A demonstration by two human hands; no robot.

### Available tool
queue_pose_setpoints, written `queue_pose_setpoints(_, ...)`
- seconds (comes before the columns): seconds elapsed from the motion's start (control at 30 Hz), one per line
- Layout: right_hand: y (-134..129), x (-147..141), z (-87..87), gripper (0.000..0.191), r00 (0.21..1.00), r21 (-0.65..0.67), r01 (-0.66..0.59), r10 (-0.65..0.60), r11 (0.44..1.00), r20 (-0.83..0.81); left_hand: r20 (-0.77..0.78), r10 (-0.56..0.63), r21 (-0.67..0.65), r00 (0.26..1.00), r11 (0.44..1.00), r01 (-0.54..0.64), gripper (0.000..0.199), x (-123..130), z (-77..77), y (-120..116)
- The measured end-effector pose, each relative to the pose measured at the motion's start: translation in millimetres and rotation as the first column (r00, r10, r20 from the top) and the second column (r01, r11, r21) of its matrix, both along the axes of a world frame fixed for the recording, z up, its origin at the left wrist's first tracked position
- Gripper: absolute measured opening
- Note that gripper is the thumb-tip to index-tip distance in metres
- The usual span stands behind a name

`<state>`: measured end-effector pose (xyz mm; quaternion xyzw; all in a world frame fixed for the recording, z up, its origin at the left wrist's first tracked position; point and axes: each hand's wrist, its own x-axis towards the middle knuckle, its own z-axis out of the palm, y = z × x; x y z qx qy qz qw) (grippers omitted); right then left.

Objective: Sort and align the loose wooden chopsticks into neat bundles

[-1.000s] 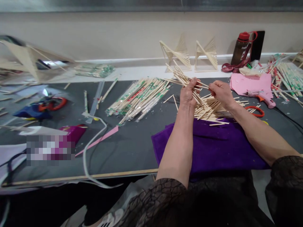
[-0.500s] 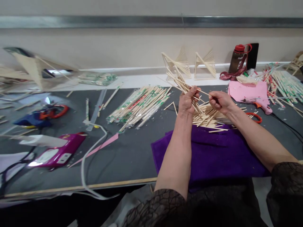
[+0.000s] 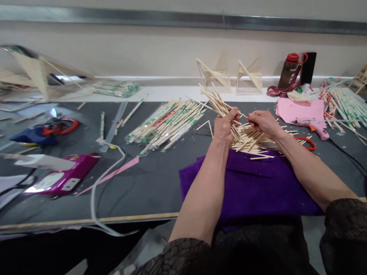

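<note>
My left hand is closed round a loose bundle of thin wooden sticks, which fan out up and to the left. Close by on the right, my right hand pinches the end of one stick that reaches out of the bundle. Below both hands a pile of loose sticks lies at the back edge of a folded purple cloth. Wrapped sticks lie in a heap to the left.
Two stick models stand against the wall. Right: bottle, pink paper, pink glue gun, orange-handled scissors. Left: magenta power strip, white cable, blue tool.
My right hand has moved slightly left, closer to my left hand, and less of the stick shows between them. The whole view has shifted a little.
</note>
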<state>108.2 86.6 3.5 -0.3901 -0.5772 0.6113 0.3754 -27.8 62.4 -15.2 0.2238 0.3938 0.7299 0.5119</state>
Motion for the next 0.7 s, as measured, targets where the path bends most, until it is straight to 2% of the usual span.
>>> queue_pose_setpoints(0.13, -1.1, 0.0, -0.7, 0.028, 0.999, 0.046, -0.048, 0.047, 0.998, 0.027, -0.017, -0.009, -0.025, 1.0, 1.0, 0.008, 0.028, 2.0, -1.6, -2.2)
queue_pose_setpoints(0.23, -0.2, 3.9, 1.6, 0.027, 0.992, 0.015, -0.124, 0.124, 0.992, 0.026, -0.02, -0.024, -0.027, 1.0, 0.999, 0.024, 0.027, 1.3, -0.9, -1.7)
queue_pose_setpoints(0.43, -1.7, 7.8, 4.6, 0.028, 0.977, -0.077, -0.211, 0.209, 0.974, -0.03, 0.024, -0.137, -0.011, 0.99, 0.991, 0.137, 0.025, -1.9, 3.3, -2.7)
queue_pose_setpoints(0.57, -8.5, 2.8, 4.9, 0.031, 0.968, -0.075, -0.238, 0.23, 0.968, -0.098, 0.078, -0.194, -0.011, 0.978, 0.981, 0.196, 0.023, -3.4, 3.8, -2.6)
queue_pose_setpoints(0.7, -13.4, -1.2, 4.8, 0.035, 0.971, -0.072, -0.212, 0.202, 0.975, -0.128, 0.116, -0.253, -0.06, 0.96, 0.963, 0.261, 0.019, -5.5, 3.1, -2.6)
